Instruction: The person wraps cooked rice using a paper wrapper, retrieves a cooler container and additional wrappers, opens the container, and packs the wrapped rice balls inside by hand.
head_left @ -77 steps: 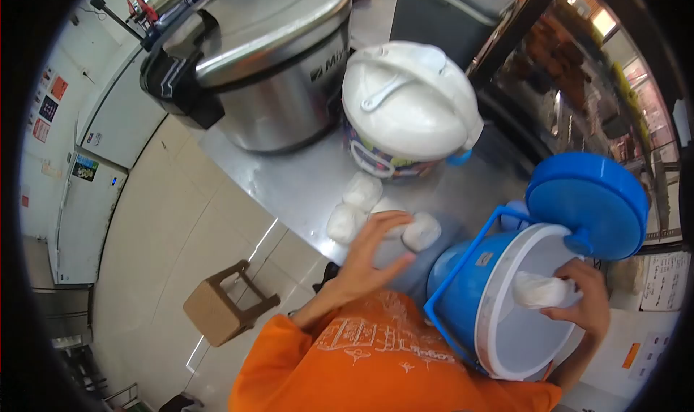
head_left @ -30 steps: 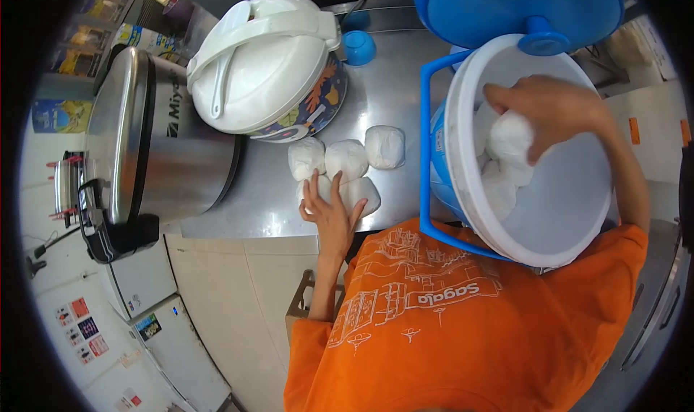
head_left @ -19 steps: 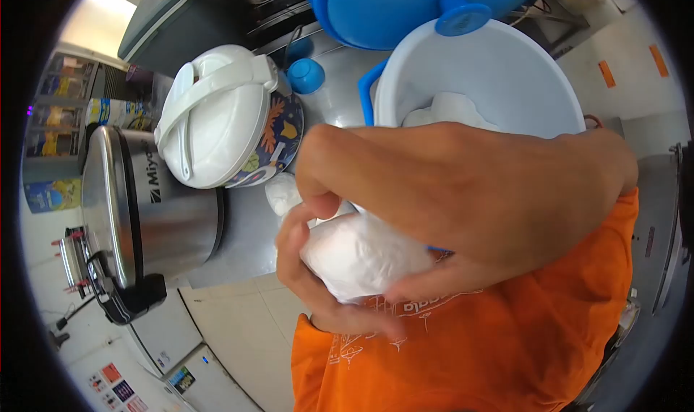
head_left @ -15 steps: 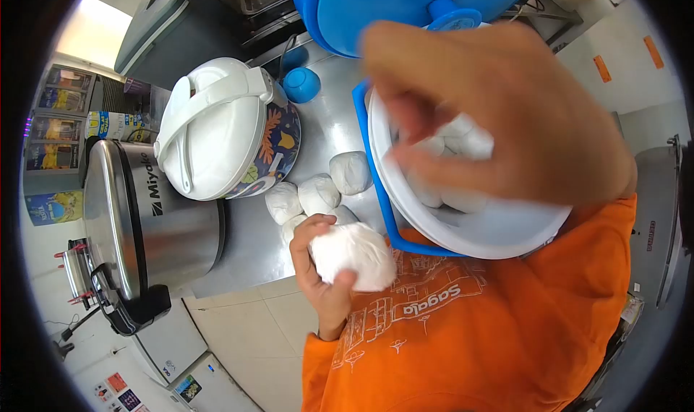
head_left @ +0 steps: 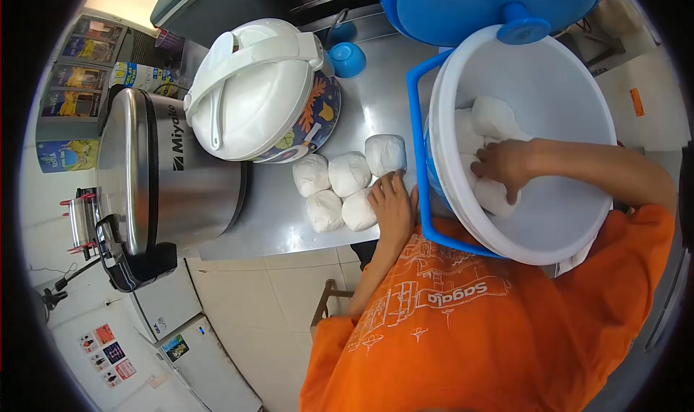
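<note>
My right hand (head_left: 506, 166) reaches down inside a white-walled tub (head_left: 571, 94) with a blue handle (head_left: 419, 159). Its fingers curl over a white wrapped bundle (head_left: 495, 196), and similar bundles (head_left: 495, 117) lie beside it. On the steel counter my left hand (head_left: 394, 206) rests with fingers stretched out, touching the side of a rounded white bundle (head_left: 359, 209). Several more wrapped bundles (head_left: 349, 173) sit grouped to its left, and one bundle (head_left: 385, 154) stands just beyond its fingertips.
A patterned container with a white lid (head_left: 253, 87) stands behind the bundles. Left of it is a large steel Miyako cooker (head_left: 195, 173). A small blue cup (head_left: 348, 59) sits farther back. The tub's blue lid (head_left: 499, 3) rises behind the rim. The steel counter (head_left: 267, 231) ends in front.
My right hand has dropped from above the tub into it. The bundle my left hand held up is no longer in it, and that hand now lies on the counter. The view has shifted.
</note>
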Available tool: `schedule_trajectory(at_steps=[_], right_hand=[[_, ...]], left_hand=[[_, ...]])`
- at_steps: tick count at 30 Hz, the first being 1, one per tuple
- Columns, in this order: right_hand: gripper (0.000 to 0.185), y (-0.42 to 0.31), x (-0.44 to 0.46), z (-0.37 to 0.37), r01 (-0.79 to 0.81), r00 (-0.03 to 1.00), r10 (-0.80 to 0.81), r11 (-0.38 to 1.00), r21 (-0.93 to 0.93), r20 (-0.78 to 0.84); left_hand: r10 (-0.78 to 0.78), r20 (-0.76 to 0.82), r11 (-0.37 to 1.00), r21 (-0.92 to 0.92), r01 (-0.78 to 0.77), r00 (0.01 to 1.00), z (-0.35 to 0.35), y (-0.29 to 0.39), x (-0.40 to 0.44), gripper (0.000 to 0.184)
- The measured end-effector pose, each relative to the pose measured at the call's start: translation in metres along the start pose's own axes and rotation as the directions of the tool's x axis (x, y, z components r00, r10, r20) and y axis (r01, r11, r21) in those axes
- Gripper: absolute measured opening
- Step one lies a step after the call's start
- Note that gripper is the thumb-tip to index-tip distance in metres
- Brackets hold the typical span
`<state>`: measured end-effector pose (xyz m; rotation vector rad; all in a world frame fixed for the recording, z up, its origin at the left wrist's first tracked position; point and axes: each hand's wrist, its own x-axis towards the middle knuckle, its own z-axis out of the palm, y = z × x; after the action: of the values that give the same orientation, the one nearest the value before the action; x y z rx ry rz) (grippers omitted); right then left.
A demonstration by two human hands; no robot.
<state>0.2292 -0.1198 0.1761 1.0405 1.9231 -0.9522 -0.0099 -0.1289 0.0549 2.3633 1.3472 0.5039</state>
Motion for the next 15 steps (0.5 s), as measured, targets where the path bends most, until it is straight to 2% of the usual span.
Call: schedule_trajectory(at_steps=[3, 5, 6, 8, 10, 12, 15], right_hand=[[0.091, 0.000, 0.009, 0.012, 0.078, 0.995, -0.083, 0.995, -0.067, -0.063], [0.097, 0.021, 0.030, 0.032, 0.190, 0.974, -0.199, 0.978, -0.086, -0.107], [0.098, 0.031, 0.037, 0.040, 0.267, 0.950, -0.277, 0.960, -0.085, -0.145], [0.102, 0.022, 0.026, 0.023, 0.195, 0.980, -0.199, 0.976, -0.097, -0.028], [0.097, 0.008, 0.009, 0.000, 0.156, 0.988, -0.154, 0.984, -0.087, 0.030], [0.084, 0.005, 0.001, -0.004, 0.230, 0.972, -0.234, 0.959, -0.165, -0.008], [0.070, 0.002, -0.011, -0.021, 0.179, 0.984, -0.180, 0.982, -0.053, -0.001]], left_hand=[[0.017, -0.101, 0.980, 0.198, 0.004, 0.995, -0.004, -0.006, -0.003, 0.040], [-0.052, -0.063, 0.989, 0.137, 0.060, 0.997, -0.014, -0.011, -0.009, 0.039], [-0.088, -0.062, 0.990, 0.101, 0.094, 0.994, -0.019, -0.014, -0.007, 0.038], [-0.112, -0.052, 0.993, -0.031, 0.111, 0.992, -0.043, -0.010, -0.003, 0.036], [-0.096, -0.140, 0.978, -0.196, 0.068, 0.985, -0.064, -0.003, 0.008, 0.035], [-0.080, -0.214, 0.942, -0.335, 0.004, 0.973, -0.081, 0.009, 0.014, 0.034], [-0.057, -0.338, 0.840, -0.525, -0.138, 0.939, -0.108, 0.023, 0.025, 0.033]])
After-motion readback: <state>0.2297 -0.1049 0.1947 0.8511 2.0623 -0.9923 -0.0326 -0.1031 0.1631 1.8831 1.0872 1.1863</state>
